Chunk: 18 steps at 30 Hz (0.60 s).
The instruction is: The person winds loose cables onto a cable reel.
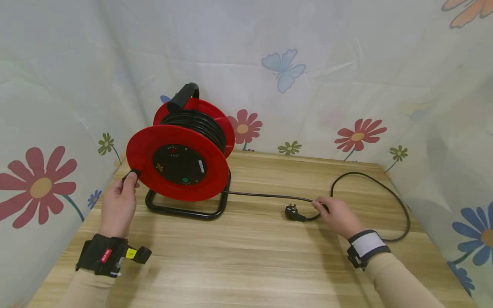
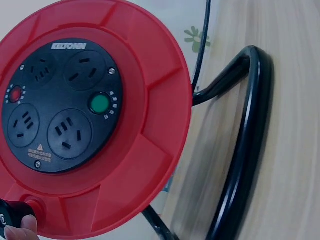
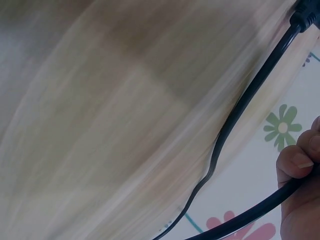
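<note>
A red cable reel [image 1: 181, 149] with black cable wound on its drum stands at the left on a black tubular frame [image 1: 186, 212]. Its black face carries several sockets and a green button [image 2: 100, 103]. My left hand [image 1: 120, 205] pinches the small black crank knob [image 2: 14, 212] at the edge of the reel's disc. From the drum a black power cable [image 1: 265, 195] runs right, and my right hand [image 1: 340, 216] grips it between thumb and fingers. The cable's plug [image 1: 294, 212] lies on the table just left of that hand, pins up.
The loose cable [image 1: 404, 209] loops over the wooden table [image 1: 246, 261] to the right of my right hand. A flowered cloth [image 1: 327, 85] closes off the back and both sides. The reel's black carrying handle [image 1: 182, 97] rises above the drum.
</note>
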Tool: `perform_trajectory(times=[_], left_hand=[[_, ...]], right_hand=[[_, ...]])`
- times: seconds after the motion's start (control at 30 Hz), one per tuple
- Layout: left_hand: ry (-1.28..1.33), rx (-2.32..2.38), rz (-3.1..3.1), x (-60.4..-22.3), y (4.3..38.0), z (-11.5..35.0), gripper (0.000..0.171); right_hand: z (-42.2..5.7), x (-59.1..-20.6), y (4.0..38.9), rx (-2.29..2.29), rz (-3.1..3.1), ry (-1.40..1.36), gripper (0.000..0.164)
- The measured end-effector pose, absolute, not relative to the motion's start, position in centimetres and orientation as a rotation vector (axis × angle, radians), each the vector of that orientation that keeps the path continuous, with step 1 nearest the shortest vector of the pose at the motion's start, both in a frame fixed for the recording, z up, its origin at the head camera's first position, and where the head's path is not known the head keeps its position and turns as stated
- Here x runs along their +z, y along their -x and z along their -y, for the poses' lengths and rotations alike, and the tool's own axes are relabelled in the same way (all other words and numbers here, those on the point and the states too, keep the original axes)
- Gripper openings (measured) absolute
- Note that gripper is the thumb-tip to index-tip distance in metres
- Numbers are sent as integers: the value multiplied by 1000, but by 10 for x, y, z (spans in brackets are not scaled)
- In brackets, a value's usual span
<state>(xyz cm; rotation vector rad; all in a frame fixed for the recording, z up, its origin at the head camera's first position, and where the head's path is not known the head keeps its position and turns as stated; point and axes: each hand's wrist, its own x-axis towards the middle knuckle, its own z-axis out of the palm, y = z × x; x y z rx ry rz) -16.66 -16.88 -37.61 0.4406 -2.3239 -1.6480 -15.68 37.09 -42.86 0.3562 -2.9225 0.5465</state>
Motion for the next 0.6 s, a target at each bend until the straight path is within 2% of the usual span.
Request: perform_trajectory(times=[0.6], left_hand=[[-263,-1482,2292,-355,168,169,49]], right_hand=[[-341,-425,163,602,2895,-429,18]])
